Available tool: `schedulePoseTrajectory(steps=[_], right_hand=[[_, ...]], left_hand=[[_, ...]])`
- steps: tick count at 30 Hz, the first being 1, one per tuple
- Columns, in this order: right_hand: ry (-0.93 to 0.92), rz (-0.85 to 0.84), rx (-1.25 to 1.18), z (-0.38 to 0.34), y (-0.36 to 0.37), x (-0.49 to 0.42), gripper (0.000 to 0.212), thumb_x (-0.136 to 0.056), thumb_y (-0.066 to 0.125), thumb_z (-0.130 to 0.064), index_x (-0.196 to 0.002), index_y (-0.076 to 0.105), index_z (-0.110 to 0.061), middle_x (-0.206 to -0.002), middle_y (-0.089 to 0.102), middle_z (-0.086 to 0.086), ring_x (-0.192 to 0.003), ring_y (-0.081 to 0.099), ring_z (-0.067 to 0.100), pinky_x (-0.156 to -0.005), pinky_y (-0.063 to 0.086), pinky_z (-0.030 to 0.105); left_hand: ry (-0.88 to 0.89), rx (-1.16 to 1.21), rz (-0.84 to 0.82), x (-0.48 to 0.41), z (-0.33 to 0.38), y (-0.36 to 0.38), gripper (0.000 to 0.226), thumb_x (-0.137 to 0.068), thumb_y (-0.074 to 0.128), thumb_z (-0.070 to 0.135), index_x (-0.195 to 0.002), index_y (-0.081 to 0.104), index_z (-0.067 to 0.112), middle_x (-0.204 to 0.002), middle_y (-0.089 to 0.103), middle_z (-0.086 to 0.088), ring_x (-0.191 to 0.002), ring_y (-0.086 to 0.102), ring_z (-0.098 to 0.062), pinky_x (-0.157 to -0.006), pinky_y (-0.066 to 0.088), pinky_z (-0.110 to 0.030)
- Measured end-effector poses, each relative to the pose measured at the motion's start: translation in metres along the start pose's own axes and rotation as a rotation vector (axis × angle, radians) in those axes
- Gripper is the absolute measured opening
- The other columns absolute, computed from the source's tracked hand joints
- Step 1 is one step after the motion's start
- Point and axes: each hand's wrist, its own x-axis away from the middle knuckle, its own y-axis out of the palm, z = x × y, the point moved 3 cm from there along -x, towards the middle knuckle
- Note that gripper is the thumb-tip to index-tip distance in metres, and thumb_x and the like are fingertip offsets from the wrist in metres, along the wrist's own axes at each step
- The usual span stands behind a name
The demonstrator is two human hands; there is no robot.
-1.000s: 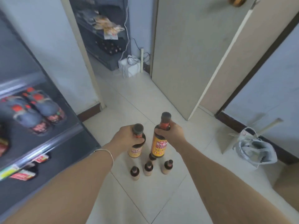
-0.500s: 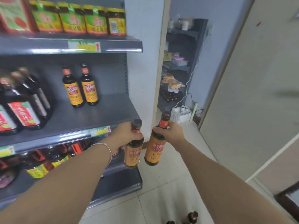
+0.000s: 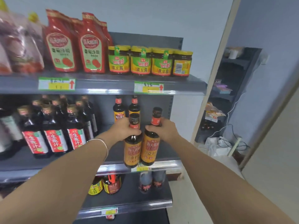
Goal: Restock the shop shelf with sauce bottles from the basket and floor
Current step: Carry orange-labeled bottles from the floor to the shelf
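2 dark-brown bottles (image 3: 149, 147) carry orange labels; pouches (image 3: 60, 46) red, jars (image 3: 140, 62) yellow-green, shelf (image 3: 105, 85) grey.

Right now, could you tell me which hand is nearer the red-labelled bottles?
Left. The left hand is just right of the red-labelled bottles; the right hand is farther right.

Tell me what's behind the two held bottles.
Two rear bottles of the same sauce stand further back on the shelf. The left hand, right hand and held bottles cover their lower halves.
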Motion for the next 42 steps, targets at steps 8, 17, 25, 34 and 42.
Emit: schedulePoseTrajectory(steps=[8, 17, 25, 34, 42], right_hand=[[-0.043, -0.073, 0.025, 0.009, 0.056, -0.092, 0.033, -0.075, 0.071, -0.043, -0.099, 0.065, -0.022, -0.105, 0.07, 0.003, -0.097, 0.064, 0.022, -0.08, 0.049, 0.03], [-0.033, -0.061, 0.101, 0.016, 0.079, -0.145, 0.03, -0.075, 0.066, -0.051, -0.093, 0.059, -0.028, -0.093, 0.068, -0.004, -0.091, 0.065, 0.021, -0.07, 0.045, 0.026], [-0.021, 0.003, 0.085, 0.032, 0.103, -0.145, 0.068, -0.064, 0.052, -0.074, -0.119, 0.048, -0.033, -0.116, 0.058, -0.001, -0.107, 0.059, 0.024, -0.085, 0.051, 0.042], [0.156, -0.003, -0.203, 0.086, 0.141, -0.123, 0.071, -0.061, 0.079, -0.042, -0.12, 0.041, -0.03, -0.099, 0.059, -0.016, -0.099, 0.063, 0.013, -0.076, 0.051, 0.028], [0.232, 0.15, -0.154, 0.115, 0.101, -0.142, 0.061, -0.065, 0.08, -0.025, -0.114, 0.044, -0.023, -0.11, 0.063, -0.002, -0.103, 0.061, 0.021, -0.087, 0.052, 0.04]], left_hand=[[-0.126, 0.041, 0.149, -0.065, -0.052, -0.029, 0.02, -0.073, 0.073, 0.013, -0.092, 0.068, 0.014, -0.1, 0.068, -0.007, -0.097, 0.063, -0.023, -0.091, 0.048, -0.035], [-0.192, 0.05, 0.191, -0.119, -0.076, -0.045, 0.024, -0.073, 0.072, 0.014, -0.097, 0.066, 0.014, -0.106, 0.069, -0.011, -0.099, 0.063, -0.026, -0.095, 0.048, -0.039], [-0.121, 0.098, 0.203, -0.13, -0.095, -0.034, 0.039, -0.082, 0.065, 0.031, -0.116, 0.052, 0.017, -0.114, 0.064, -0.004, -0.106, 0.06, -0.023, -0.096, 0.047, -0.042], [-0.077, 0.308, 0.259, -0.123, -0.127, -0.001, 0.076, -0.068, 0.076, 0.01, -0.126, 0.034, 0.034, -0.116, 0.059, 0.003, -0.111, 0.055, -0.021, -0.097, 0.046, -0.049], [0.002, 0.281, 0.272, -0.154, -0.109, 0.028, 0.073, -0.063, 0.079, 0.009, -0.116, 0.036, 0.035, -0.106, 0.056, 0.012, -0.102, 0.053, -0.012, -0.085, 0.041, -0.029]])
